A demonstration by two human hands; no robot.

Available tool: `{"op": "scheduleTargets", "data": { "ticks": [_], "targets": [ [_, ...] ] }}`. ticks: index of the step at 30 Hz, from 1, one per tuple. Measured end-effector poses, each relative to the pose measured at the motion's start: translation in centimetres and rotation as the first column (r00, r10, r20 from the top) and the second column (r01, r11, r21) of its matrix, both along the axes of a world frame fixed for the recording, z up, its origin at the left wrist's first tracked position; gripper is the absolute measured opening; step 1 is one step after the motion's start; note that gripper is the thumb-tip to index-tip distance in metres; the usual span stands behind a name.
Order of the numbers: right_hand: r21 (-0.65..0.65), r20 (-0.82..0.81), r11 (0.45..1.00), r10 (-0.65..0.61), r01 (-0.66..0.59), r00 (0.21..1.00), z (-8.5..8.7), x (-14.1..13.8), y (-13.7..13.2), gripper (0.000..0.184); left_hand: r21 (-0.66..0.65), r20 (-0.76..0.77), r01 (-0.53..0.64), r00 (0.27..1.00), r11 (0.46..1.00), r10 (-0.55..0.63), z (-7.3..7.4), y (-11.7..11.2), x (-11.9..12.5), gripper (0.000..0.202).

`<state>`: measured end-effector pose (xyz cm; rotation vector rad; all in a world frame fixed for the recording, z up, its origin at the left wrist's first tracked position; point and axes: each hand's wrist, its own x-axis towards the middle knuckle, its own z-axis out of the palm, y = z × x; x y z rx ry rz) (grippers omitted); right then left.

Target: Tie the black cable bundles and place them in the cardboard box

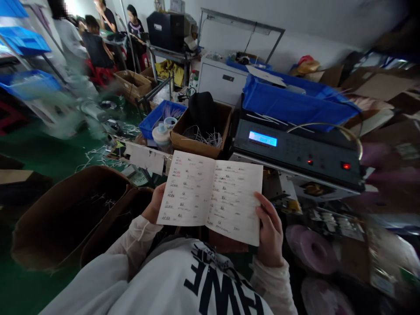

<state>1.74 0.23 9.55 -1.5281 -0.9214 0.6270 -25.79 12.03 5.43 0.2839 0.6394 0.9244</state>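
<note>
Green workshop floor (pixel 39 151) below an open handwritten booklet (pixel 210 197), gripped by the left hand (pixel 155 203) and right hand (pixel 271 229)

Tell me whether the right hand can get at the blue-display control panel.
Probably yes, once freed: the right hand is holding the open handwritten notebook, and the control panel lies just beyond it, nothing visible in the way.
</note>
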Motion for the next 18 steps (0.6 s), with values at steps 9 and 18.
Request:
{"op": "scheduleTargets", "data": {
  "ticks": [9,18],
  "targets": [
    [0.031,0.070,1.000,0.000,-0.002,0.998,-0.6,0.1,0.3,0.032,-0.085,-0.010,-0.012,1.000,0.996,0.011,1.2,0.1,0.0,0.011],
    [-0.031,-0.094,0.993,0.109,-0.112,0.990,-0.7,-0.1,0.3,0.043,-0.089,-0.094,-0.101,0.991,0.991,0.092,1.3,-0.3,-0.1,0.014]
  ]
}}
